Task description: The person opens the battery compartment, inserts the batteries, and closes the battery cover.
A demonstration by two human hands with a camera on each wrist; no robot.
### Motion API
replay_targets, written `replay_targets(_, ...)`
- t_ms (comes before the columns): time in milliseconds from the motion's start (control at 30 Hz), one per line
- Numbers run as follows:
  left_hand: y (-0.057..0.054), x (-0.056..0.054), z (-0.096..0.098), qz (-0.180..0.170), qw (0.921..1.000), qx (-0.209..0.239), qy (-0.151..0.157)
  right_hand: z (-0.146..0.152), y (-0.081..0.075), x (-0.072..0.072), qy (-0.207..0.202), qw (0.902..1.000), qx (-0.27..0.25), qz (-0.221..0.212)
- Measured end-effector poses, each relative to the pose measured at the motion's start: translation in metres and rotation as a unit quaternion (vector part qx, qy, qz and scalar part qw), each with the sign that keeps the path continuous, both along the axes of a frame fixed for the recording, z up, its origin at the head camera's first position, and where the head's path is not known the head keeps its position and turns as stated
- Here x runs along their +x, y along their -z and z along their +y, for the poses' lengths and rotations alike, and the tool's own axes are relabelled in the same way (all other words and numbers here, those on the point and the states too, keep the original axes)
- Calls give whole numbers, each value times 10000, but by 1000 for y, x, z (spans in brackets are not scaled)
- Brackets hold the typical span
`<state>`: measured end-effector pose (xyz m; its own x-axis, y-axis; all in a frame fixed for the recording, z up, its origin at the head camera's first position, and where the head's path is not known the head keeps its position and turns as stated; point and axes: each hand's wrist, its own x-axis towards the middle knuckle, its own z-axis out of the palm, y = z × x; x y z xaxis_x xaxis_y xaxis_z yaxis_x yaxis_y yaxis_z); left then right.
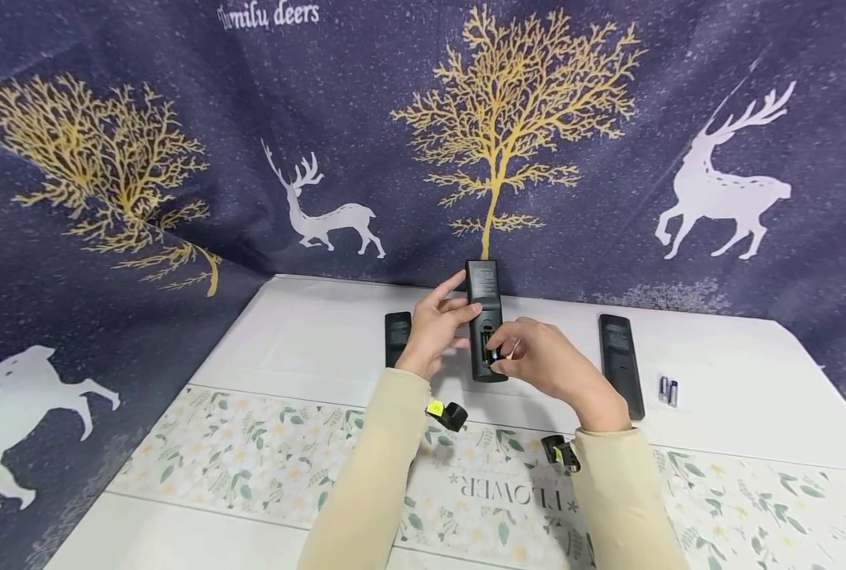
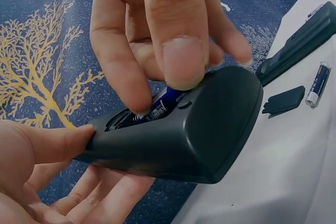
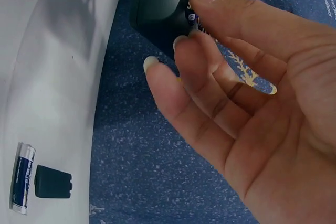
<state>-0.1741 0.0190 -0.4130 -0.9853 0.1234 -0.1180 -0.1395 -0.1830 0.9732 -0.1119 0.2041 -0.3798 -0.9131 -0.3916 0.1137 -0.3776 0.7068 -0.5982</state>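
Observation:
My left hand [image 1: 438, 326] holds a black remote control [image 1: 484, 289] up over the table, its back facing me. In the left wrist view the left thumb lies along the side of the remote, with the other fingers underneath. The remote's battery compartment [image 2: 118, 121] stands uncovered. Between thumb and index finger, my right hand [image 1: 547, 360] pinches a blue battery [image 2: 164, 103] that sits tilted in the compartment. In the right wrist view only a sliver of this battery [image 3: 191, 17] shows; the fingers hide the rest.
Another black remote [image 1: 620, 364] lies to the right, and a third remote [image 1: 397, 336] lies partly behind my left hand. Two loose batteries [image 1: 668, 390] rest at the far right. A small black battery cover [image 2: 284, 99] lies near a loose battery [image 2: 317, 84].

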Motion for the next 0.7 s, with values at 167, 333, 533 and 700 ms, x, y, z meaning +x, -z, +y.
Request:
replay_targets(167, 0, 0, -2, 49, 10000, -2, 82, -1, 0, 0, 352, 9986, -329, -230)
replay_targets(333, -1, 0, -4, 60, 9999, -30, 93, -1, 1, 0, 464, 9958, -624, -485)
replay_targets(533, -3, -1, -6, 78, 9998, -103, 179, 0, 3, -2, 512, 9931, -697, -789)
replay_targets(700, -6, 0, -7, 59, 9995, -154, 251, 1, 4, -3, 403, 9913, -851, -919)
